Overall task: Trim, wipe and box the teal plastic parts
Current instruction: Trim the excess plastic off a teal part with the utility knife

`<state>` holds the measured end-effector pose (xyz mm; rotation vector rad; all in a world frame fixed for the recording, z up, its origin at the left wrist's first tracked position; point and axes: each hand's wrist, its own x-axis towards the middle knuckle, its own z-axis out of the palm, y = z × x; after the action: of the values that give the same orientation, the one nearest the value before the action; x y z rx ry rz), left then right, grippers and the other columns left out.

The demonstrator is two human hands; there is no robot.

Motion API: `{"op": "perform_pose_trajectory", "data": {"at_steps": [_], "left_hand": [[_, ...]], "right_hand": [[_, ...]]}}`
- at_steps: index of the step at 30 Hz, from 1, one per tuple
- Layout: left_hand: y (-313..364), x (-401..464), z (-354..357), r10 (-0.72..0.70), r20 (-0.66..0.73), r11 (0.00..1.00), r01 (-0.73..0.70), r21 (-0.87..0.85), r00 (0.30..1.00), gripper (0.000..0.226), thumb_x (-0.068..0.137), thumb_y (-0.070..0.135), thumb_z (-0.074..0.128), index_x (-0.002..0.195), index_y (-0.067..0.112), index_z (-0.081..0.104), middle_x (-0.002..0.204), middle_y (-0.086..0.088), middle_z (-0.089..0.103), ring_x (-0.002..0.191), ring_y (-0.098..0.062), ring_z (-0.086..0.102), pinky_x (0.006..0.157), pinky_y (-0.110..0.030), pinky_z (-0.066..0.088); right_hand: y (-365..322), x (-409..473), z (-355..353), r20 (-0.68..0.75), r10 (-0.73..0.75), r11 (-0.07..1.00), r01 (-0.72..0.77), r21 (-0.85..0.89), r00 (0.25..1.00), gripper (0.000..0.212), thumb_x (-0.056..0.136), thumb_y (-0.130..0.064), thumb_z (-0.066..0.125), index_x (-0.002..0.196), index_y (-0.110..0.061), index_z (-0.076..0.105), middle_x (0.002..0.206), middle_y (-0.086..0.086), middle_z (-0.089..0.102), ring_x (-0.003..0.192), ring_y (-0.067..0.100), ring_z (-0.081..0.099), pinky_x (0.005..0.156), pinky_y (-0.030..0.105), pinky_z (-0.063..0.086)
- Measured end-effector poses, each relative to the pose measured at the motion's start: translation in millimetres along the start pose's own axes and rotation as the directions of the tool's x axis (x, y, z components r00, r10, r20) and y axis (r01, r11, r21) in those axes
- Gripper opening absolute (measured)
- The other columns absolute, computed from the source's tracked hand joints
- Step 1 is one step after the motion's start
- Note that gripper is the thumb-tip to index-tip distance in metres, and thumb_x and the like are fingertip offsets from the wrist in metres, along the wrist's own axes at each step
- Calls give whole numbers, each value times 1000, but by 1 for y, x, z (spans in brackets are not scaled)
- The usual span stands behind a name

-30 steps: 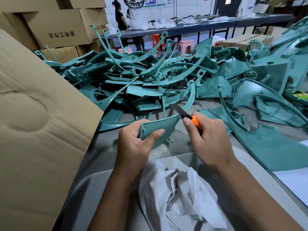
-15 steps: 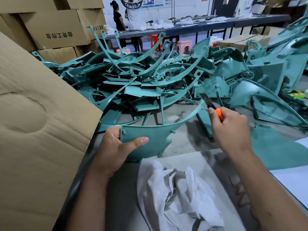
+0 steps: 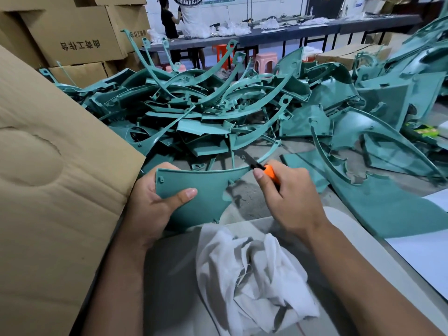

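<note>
My left hand [image 3: 150, 204] grips the left end of a curved teal plastic part [image 3: 203, 187], thumb across its face. The part's thin arm sweeps up to the right. My right hand [image 3: 288, 197] holds an orange utility knife [image 3: 263, 167] with its blade laid against the part's upper edge, just where the arm narrows. A crumpled white cloth [image 3: 252, 275] lies on the grey board in front of me. A big heap of teal parts [image 3: 213, 112] covers the table behind.
A large cardboard flap [image 3: 55, 190] stands close on my left. Stacked cartons [image 3: 75, 37] sit at the back left. Wide teal panels [image 3: 388, 202] lie on the right. Two people stand at a far bench [image 3: 278, 32].
My left hand turned the teal part so its broad face shows. My right hand swung out right with the knife, then came back in, blade now on the upper edge.
</note>
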<state>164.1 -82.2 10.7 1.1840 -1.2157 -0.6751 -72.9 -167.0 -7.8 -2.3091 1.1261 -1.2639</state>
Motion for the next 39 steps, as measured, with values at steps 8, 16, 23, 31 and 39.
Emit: {"op": "perform_pose_trajectory", "data": {"at_steps": [8,16,23,31,39], "left_hand": [[0,-3,-6,-14,-25,997,12,-80,1000,33,69,5,84,83,21,59,77,3,65,70,-12,61,62,-21,52],[-2,-4,-12,1,20,989,2,-148,1000,24,72,7,74,82,23,59,76,1,63,70,-12,59,62,-20,52],[-5,-5,-21,15,48,981,-6,-193,999,24,72,3,72,81,23,62,76,3,67,69,-9,63,63,-17,53],[-3,5,-4,-106,-210,912,11,-410,972,25,83,7,66,102,18,77,108,-5,78,96,-21,74,77,-33,61],[2,6,19,-215,-316,915,77,-396,924,20,89,3,67,103,14,77,98,-3,80,86,-16,77,66,-25,60]], "right_hand": [[24,6,-10,-124,132,983,-145,-111,984,50,105,-41,53,62,-24,34,49,-7,40,45,14,39,48,29,23],[46,11,-24,-169,259,932,-292,-214,951,51,105,-46,51,63,-20,39,53,-1,47,52,21,46,49,32,26],[55,14,-33,-202,406,831,-452,-323,891,51,105,-49,49,67,-14,50,59,5,56,60,32,55,61,41,50],[36,13,-22,112,424,772,-294,-563,899,25,92,-48,66,101,-25,65,99,6,67,96,32,59,75,37,46],[-2,6,-19,556,3,981,-111,161,831,18,88,-38,82,97,-25,74,89,-19,69,83,0,64,73,20,50]]}}
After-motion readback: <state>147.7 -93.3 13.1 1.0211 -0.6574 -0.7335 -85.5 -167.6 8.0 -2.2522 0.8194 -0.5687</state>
